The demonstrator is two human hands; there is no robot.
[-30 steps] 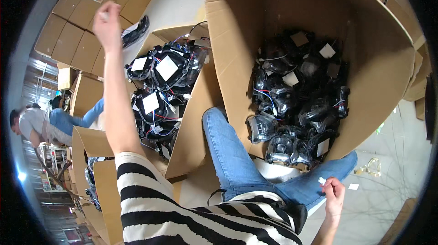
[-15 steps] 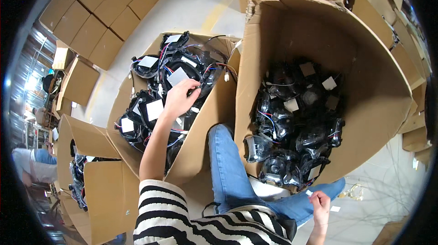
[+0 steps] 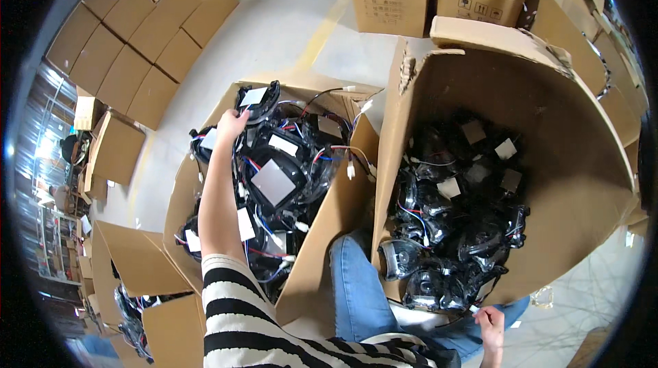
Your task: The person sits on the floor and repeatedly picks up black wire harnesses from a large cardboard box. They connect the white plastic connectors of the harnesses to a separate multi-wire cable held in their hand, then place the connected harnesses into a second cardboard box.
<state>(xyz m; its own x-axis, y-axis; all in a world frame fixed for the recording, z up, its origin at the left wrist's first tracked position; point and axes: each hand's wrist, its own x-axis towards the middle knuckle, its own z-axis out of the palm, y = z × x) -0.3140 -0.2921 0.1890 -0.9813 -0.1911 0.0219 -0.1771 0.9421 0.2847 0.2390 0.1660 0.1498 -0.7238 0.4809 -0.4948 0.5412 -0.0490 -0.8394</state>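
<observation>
Left hand (image 3: 232, 123) came down from raised into left box (image 3: 322, 231), fingers closed on black part (image 3: 257, 101); right hand (image 3: 491, 319) stayed low by right box (image 3: 411, 128), grip unclear

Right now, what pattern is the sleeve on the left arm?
Black and white stripes on the sleeve, in the head view.

Left arm: bare forearm stretched forward from black-and-white striped sleeve (image 3: 240, 299) | left hand (image 3: 232, 125): far from sleeve, fingers curled, closed state unclear | right hand (image 3: 491, 322): low, right of sleeve, fingers loosely bent.
</observation>
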